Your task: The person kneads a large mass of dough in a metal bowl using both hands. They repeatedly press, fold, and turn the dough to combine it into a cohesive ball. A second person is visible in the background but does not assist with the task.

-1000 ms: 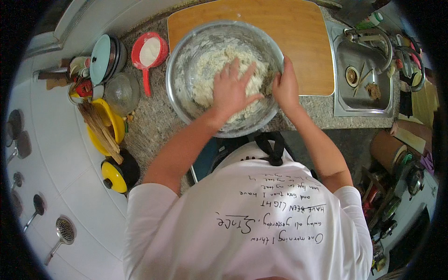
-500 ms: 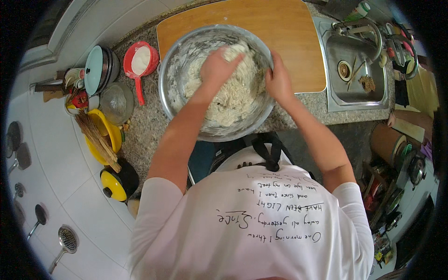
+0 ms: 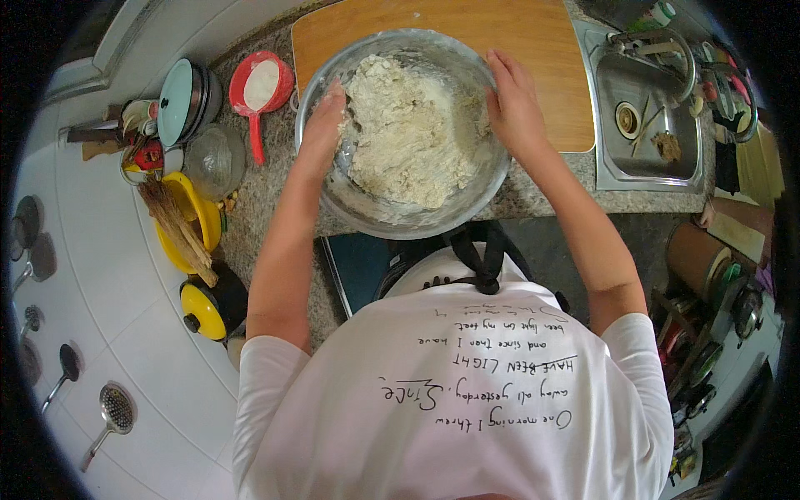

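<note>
A big steel mixing bowl (image 3: pixel 392 225) holds a rough, shaggy mass of pale dough (image 3: pixel 408 137), with flour smeared over the inner wall. My left hand (image 3: pixel 323 125) is inside the bowl at its left wall, beside the dough, its fingers stretched out and coated with bits of dough. Some of those fingertips are hard to make out. At the right rim, my right hand (image 3: pixel 517 104) grips the bowl, thumb on the inner side and fingers along the outside.
Beneath the bowl's far side lies a wooden board (image 3: pixel 500 33). A red handled scoop of flour (image 3: pixel 262 87) stands left of it. Further left are stacked pans (image 3: pixel 182 104), a glass bowl (image 3: pixel 215 158), a yellow basin (image 3: pixel 179 250) and a yellow-lidded pot (image 3: pixel 208 312). At right is a sink (image 3: pixel 654 167).
My left hand has moved from the top of the dough to the bowl's left wall. The dough shows fully, and the bowl sits slightly farther right in view. My right hand stays on the rim.
</note>
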Motion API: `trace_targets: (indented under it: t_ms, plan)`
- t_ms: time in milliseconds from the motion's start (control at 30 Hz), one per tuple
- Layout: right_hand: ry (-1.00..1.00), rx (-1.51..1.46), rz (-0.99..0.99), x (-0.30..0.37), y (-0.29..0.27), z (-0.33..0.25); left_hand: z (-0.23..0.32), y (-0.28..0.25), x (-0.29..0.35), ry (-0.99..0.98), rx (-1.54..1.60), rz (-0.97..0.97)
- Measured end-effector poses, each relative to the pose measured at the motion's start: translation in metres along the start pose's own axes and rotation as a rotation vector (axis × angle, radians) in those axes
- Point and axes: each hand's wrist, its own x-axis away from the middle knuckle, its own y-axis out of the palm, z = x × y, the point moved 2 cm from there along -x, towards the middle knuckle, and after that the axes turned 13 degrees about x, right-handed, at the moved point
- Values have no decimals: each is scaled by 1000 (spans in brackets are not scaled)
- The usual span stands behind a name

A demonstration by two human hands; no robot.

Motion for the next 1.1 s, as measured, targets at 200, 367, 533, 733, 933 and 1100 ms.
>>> trace_targets:
  t_ms: [200, 367, 533, 733, 933, 1100]
  plan:
    - [51, -329, -327, 9, 30, -16, -7, -2, 25, -163, 307, 17]
    - [242, -480, -443, -27, 95, -15, -69, -38, -25, -182, 553, -94]
    - [797, -555, -497, -53, 113, -44, -29, 31, -21, -304, 707, 137]
    - [650, -1000, -904, -89, 40, -73, 28, 54, 9, -238, 814, -91]
    - [-181, -512, -585, 0, 24, -82, -2, 29, 56, 303, -588, -260]
    - [-428, -15, -516, 40, 24, -96, -36, 38, 87, 341, -966, -221]
